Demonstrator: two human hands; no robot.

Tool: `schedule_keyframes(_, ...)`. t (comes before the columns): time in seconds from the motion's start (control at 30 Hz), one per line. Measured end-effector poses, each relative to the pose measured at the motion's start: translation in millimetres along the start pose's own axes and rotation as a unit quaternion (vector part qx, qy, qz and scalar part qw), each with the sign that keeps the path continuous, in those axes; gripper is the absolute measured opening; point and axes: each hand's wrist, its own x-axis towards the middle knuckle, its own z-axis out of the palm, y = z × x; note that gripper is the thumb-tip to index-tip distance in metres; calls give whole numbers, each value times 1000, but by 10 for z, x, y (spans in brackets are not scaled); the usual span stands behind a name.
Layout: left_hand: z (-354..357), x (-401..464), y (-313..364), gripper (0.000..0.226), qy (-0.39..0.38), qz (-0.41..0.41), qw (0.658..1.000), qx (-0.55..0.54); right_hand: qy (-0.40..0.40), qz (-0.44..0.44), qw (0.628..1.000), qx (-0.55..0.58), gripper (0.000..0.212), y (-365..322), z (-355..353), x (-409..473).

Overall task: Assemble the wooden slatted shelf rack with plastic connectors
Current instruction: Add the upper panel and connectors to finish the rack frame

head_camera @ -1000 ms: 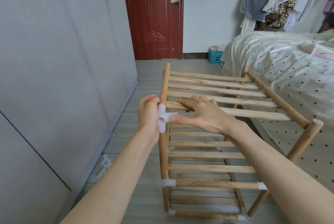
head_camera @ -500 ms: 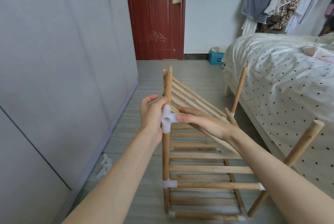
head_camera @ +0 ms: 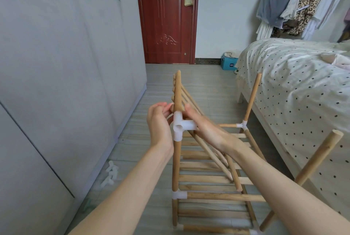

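**Both hands at the top corner connector of the rack**

The wooden rack (head_camera: 208,181) stands on the floor between a grey wardrobe (head_camera: 56,83) and a bed (head_camera: 293,87) with a dotted cover. At its near left post, a white plastic connector (head_camera: 180,126) sits on the post top, one open socket facing the camera. A slatted panel (head_camera: 191,113) rises from this connector and tilts steeply, its far end high and its loose side rail sloping down to the right across the lower shelves.

The left hand (head_camera: 161,123) is just left of the connector, fingers loosely curled toward the upright rail of the panel, fingertips touching it above the connector (whether they truly pinch it I cannot tell). The right hand (head_camera: 206,128) lies over the connector's right-hand socket, fingers extended and pressing along the slats; this grip is not clamped round anything.

Spare white connectors (head_camera: 110,175) lie on the floor by the wardrobe. A red-brown door (head_camera: 166,16) stands beyond.
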Motion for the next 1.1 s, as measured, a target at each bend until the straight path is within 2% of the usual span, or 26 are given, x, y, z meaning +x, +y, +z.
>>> schedule_keyframes(0.07, 13, -15, -36, 18, 6, 11, 1000, 0, 65, 5, 998, -14, 61, -56, 87, 71)
schedule_keyframes(0.17, 37, -9, -55, 18, 16, 2, 1000, -6, 106, 23, 994, 15, 66, -117, 176, 139)
schedule_keyframes(0.3, 83, 3, -62, 22, 28, -14, 1000, -7, 108, 21, 990, 87, 66, -120, 206, 149)
schedule_keyframes(0.47, 110, 15, -91, 32, 48, 5, 999, 4, 123, -7, 986, 110, 63, -57, 240, 166)
schedule_keyframes(0.77, 176, 41, -143, 36, 90, 46, 992, 70, 160, -12, 978, 136, 61, -2, 246, 179)
schedule_keyframes(0.97, 170, 73, -147, 40, 100, 48, 991, 71, 191, -4, 974, 125, 62, -13, 286, 212)
schedule_keyframes(1.1, 170, 60, -147, 36, 103, 48, 993, 40, 181, -4, 977, 114, 56, -29, 268, 190)
